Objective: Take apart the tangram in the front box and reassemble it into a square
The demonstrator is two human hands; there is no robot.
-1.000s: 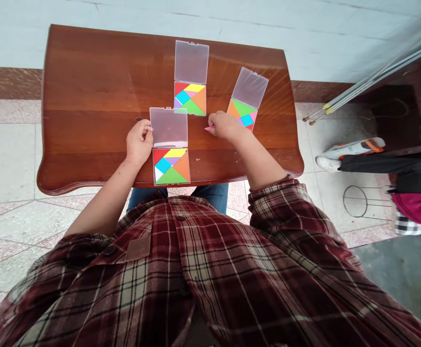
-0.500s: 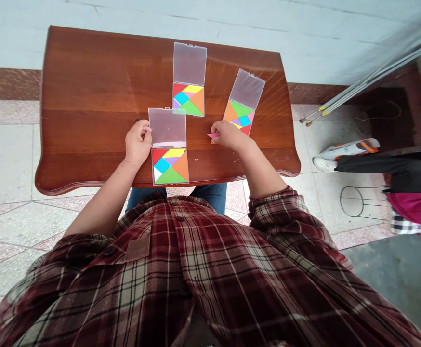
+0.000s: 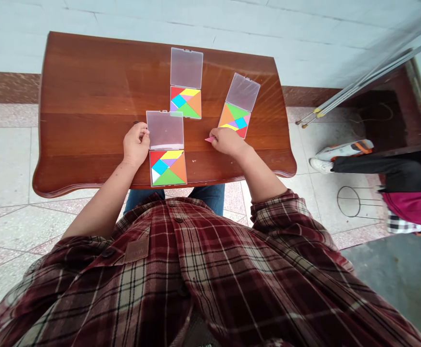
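Note:
The nearest open tangram case (image 3: 168, 167) holds coloured pieces, and a white patch shows at its left side. Its clear lid (image 3: 165, 130) is folded back flat on the table. At the lid's left edge is my left hand (image 3: 136, 144), fingers curled and closed against that edge. My right hand (image 3: 229, 141) pinches a pink tangram piece (image 3: 209, 140) just above the table, its pointed end sticking out leftward. Behind that hand lies a second tangram case (image 3: 235, 118), tilted, its lower part covered by the hand. A third tangram case (image 3: 185, 102) lies open at the back middle.
The brown wooden table (image 3: 87, 106) has a curved front edge and stands near a pale wall (image 3: 131, 24). A small dark object (image 3: 136, 122) lies behind my left hand. On the right are crutches (image 3: 315, 113), a wire stand (image 3: 348, 201) and a seated person's leg (image 3: 373, 165).
The whole view has shifted slightly. My right hand, with the pink piece, has drawn a little toward me relative to the tilted case. My left hand stays at the lid's edge.

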